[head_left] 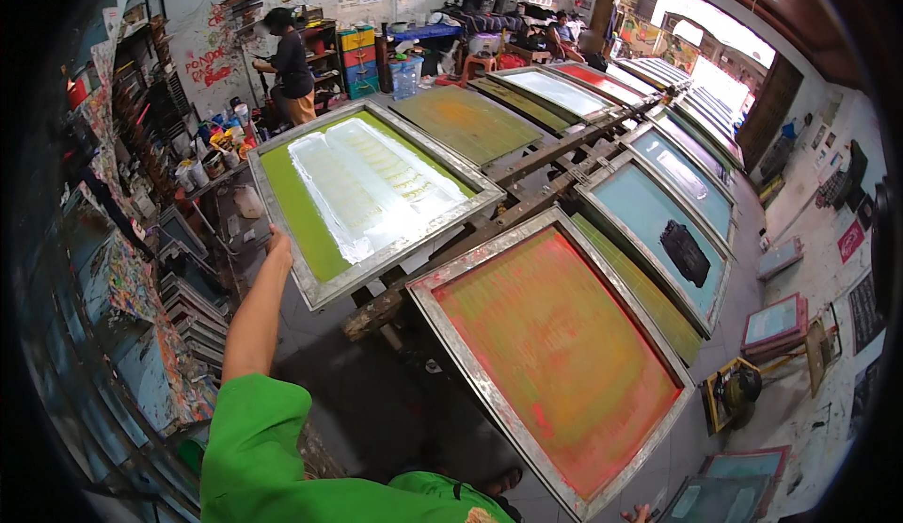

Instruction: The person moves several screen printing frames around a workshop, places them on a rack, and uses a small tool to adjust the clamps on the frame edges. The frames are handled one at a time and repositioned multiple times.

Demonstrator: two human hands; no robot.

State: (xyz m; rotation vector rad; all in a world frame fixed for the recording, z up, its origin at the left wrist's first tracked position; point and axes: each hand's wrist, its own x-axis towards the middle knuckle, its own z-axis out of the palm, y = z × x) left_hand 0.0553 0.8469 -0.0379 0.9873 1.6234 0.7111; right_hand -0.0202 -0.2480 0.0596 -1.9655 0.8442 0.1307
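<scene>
My left arm, in a green sleeve, reaches forward, and my left hand (279, 246) is closed on the near left edge of a screen printing frame (406, 261). Its mesh is green, with a broad patch of white ink (376, 184) across the middle. The frame looks slightly raised and tilted. My right hand (641, 514) barely shows at the bottom edge, fingers apart with nothing visible in them. It is near the lower corner of a second screen printing frame (555, 363), whose mesh is stained orange and red. The rest of that hand is out of view.
Rows of screens run to the far right along a wooden rail (376, 314). A blue screen (649, 208) carries a dark ink patch. Ink pots (214, 161) crowd a stand at left. One person (290, 62) stands beyond; another (562, 34) sits farther back. Frames lean against the right wall.
</scene>
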